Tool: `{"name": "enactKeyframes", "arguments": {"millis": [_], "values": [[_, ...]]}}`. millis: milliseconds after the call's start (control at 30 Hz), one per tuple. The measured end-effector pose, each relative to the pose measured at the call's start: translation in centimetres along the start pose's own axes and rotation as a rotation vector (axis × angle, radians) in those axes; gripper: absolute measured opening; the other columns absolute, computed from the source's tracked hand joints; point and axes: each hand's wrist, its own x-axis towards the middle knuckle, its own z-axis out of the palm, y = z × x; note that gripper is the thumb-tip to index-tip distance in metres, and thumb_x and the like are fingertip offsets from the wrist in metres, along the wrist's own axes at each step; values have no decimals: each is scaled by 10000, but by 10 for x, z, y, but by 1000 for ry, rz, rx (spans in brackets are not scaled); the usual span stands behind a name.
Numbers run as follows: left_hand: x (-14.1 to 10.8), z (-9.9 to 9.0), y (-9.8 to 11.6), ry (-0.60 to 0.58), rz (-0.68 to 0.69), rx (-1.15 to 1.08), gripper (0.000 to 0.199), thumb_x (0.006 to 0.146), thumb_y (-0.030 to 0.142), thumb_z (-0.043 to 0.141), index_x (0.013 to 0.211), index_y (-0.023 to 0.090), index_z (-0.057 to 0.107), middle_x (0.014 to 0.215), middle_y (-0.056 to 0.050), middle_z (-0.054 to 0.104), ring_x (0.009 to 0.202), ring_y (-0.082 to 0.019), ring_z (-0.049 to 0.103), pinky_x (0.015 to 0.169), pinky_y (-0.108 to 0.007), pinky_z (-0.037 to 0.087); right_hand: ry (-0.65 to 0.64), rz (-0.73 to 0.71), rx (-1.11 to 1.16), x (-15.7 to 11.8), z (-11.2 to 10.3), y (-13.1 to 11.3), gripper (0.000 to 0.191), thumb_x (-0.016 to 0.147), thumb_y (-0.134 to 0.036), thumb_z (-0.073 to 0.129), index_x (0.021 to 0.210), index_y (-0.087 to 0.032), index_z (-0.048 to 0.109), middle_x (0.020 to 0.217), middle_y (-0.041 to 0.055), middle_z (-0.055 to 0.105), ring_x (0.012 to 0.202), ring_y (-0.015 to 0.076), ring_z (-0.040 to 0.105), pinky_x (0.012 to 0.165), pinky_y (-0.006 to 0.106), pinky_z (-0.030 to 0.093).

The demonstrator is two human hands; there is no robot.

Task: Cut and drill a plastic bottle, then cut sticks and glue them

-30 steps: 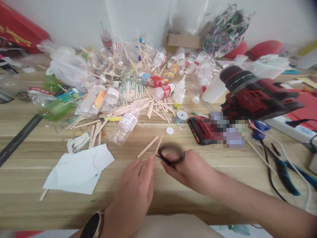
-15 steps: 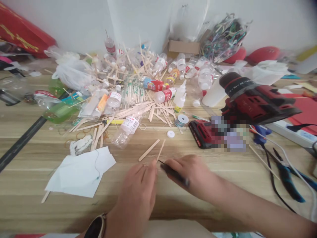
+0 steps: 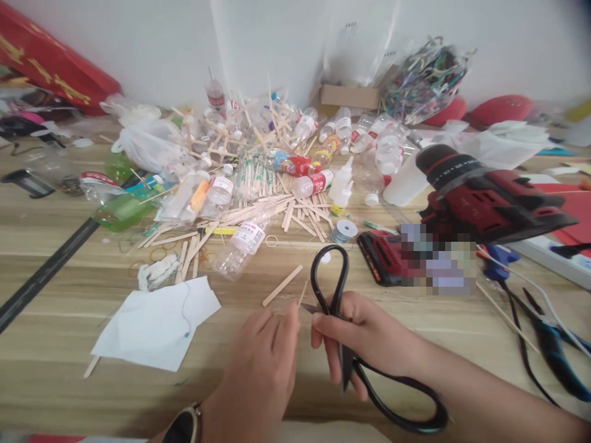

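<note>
Scissors (image 3: pixel 346 366) gape, clamped in the fingers of the right hand (image 3: pixel 369 335), one blade pointing left; the left hand (image 3: pixel 261 357) pinches a wooden stick (image 3: pixel 302 294) slanting forward-right.

We are seeing a red-and-black drill (image 3: pixel 496 194) standing near blue-handled pliers (image 3: pixel 561 360), while a cardboard box (image 3: pixel 349 97) is sitting by the wall (image 3: pixel 268 49) and a spool (image 3: pixel 344 231) is resting near squeeze bottles (image 3: pixel 341 187).
</note>
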Motion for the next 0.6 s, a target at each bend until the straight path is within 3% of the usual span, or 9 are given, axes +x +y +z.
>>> {"name": "enactKeyframes", "arguments": {"millis": [133, 233, 300, 367, 467, 600], "values": [[-5, 1, -1, -46, -10, -9, 313, 955, 86, 333, 1216, 61, 504, 842, -104, 711, 738, -228, 672, 678, -348, 568, 288, -154, -274, 0, 0, 6, 360, 946, -411, 418, 796, -131, 588, 750, 171, 677, 659, 225, 655, 567, 295, 467], [-5, 2, -1, -71, -18, -14, 319, 946, 73, 355, 1226, 55, 506, 792, -90, 697, 701, -226, 662, 644, -347, 562, 230, -74, -166, -1, 3, 10, 419, 979, -450, 359, 812, -143, 591, 687, 121, 672, 571, 190, 646, 491, 258, 464], [-2, 2, -1, -53, -5, -9, 323, 944, 58, 355, 1228, 47, 508, 758, -83, 691, 664, -222, 655, 614, -345, 555, 137, 13, 19, -1, 5, 12, 499, 992, -537, 294, 822, -161, 575, 598, 47, 642, 432, 143, 595, 395, 214, 441], [0, 1, -1, -42, 8, -27, 330, 954, 68, 354, 1251, 52, 498, 777, -86, 704, 671, -221, 662, 617, -345, 554, 127, 28, 178, -2, 8, 13, 547, 948, -639, 339, 801, -165, 569, 602, 30, 630, 412, 129, 579, 377, 203, 456], [2, -4, -1, -68, -30, -151, 355, 971, 110, 380, 1316, 79, 461, 908, -106, 727, 803, -223, 685, 716, -340, 559, 272, -113, 182, -4, 9, 17, 535, 935, -623, 423, 712, -159, 567, 683, 52, 624, 477, 114, 590, 421, 194, 479], [5, -15, 1, -96, -209, -487, 338, 988, 201, 413, 1317, 188, 489, 1064, -76, 715, 970, -188, 666, 824, -283, 531, 481, -382, -185, -10, 6, 18, 444, 1017, -412, 393, 721, -163, 611, 660, 46, 618, 534, 114, 589, 474, 206, 457]]}}
